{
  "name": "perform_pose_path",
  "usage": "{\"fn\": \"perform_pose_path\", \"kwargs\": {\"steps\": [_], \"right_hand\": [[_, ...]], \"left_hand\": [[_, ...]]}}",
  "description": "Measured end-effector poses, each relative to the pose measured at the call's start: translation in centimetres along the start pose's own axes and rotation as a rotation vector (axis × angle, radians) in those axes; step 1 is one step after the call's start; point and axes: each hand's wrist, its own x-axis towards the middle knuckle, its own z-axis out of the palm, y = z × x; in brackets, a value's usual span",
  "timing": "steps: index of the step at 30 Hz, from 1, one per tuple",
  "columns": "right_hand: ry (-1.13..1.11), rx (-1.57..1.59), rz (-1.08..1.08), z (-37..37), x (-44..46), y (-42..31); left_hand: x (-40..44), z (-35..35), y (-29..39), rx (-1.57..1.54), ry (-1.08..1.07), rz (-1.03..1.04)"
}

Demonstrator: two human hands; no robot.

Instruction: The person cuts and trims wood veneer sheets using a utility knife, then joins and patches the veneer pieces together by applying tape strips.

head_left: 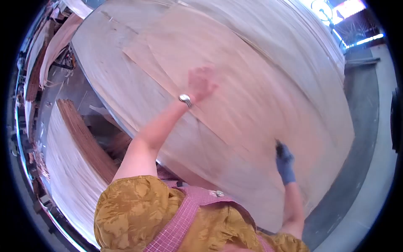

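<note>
My left hand (pixel 202 83), bare and with a wristwatch (pixel 184 100) on its wrist, is over a large pale wood veneer sheet (pixel 252 101). Its fingers look spread, though motion blurs them, and nothing shows in them. Whether the palm presses on the wood I cannot tell. Lower right, my right hand (pixel 285 161) wears a blue glove and is closed round a small dark tool (pixel 278 145) whose tip points at the veneer; its exact kind is unclear. A smaller overlapping veneer piece (pixel 147 63) has a long edge running diagonally below my left hand.
A stack of veneer sheets (pixel 71 155) with brown layered edges stands at the left. More veneer strips (pixel 58 46) lie in a heap at the far upper left. Grey floor (pixel 357 168) runs along the right side of the sheets.
</note>
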Motion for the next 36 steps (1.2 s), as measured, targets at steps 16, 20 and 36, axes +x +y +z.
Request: {"fn": "perform_pose_path", "kwargs": {"steps": [16, 20, 36], "right_hand": [[-0.448, -0.287, -0.486, 23.0, 51.2, -44.2], [-0.507, -0.319, -0.482, 23.0, 49.4, -41.2], [-0.364, -0.229, -0.104, 12.3, 22.0, -13.7]], "left_hand": [[9.5, -11.4, -31.0, 0.228, 0.04, -0.119], [10.4, -11.9, -31.0, 0.073, -0.234, -0.2], [3.3, 6.2, -6.8, 0.095, -0.068, 0.22]]}}
